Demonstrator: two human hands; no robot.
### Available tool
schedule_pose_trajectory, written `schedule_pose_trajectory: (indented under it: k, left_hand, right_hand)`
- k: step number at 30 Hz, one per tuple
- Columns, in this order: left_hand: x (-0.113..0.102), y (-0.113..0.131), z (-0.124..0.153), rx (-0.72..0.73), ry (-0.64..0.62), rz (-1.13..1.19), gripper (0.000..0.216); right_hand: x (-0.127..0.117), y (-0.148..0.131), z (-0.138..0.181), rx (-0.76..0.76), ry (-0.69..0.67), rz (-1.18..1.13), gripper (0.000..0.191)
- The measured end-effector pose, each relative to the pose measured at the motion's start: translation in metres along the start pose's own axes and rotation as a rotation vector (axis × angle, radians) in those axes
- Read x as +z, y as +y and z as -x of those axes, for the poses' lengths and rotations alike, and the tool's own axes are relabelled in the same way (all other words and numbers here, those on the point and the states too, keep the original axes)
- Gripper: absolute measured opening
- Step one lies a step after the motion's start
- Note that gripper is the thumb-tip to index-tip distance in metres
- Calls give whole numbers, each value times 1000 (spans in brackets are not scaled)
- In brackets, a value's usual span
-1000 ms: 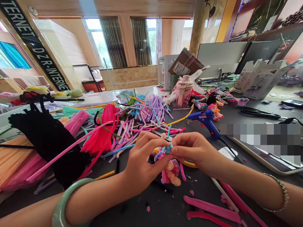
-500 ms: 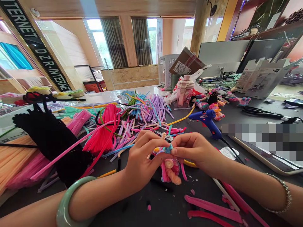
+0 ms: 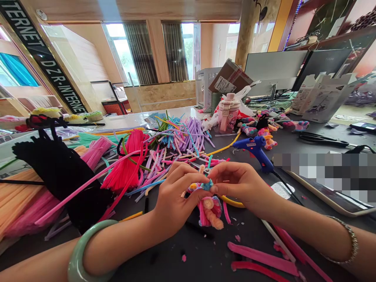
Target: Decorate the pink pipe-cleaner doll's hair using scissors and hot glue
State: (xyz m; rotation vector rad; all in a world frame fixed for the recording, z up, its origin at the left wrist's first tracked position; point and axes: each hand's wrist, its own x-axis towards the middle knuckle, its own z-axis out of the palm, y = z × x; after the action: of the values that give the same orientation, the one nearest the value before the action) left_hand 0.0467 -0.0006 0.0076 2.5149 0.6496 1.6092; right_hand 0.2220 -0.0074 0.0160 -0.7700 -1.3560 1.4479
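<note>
Fingers (image 3: 190, 174) of L hand (image 3: 176, 197) & R hand (image 3: 239, 184) pinched tight on blue bit (image 3: 207, 184); if slackened, could be lost on littered tabletop (image 3: 205, 256).

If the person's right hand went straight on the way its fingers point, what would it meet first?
The right hand points across: first the small blue piece at its fingertips, then probably the left hand just beyond.

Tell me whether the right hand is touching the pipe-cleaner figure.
Touching. The head view shows the right hand pinching the pipe-cleaner figure at its blue top.
</note>
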Motion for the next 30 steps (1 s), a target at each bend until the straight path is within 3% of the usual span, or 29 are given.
schedule_pose_trajectory:
  k: [9,30]
  left_hand:
    - [0,0,-1,8,6,-16,6]
    - [-1,1,-1,16,0,-19,5]
  right_hand:
    - [-3,1,2,-99,25,217,18]
    - [-2,1,3,-127,20,223,19]
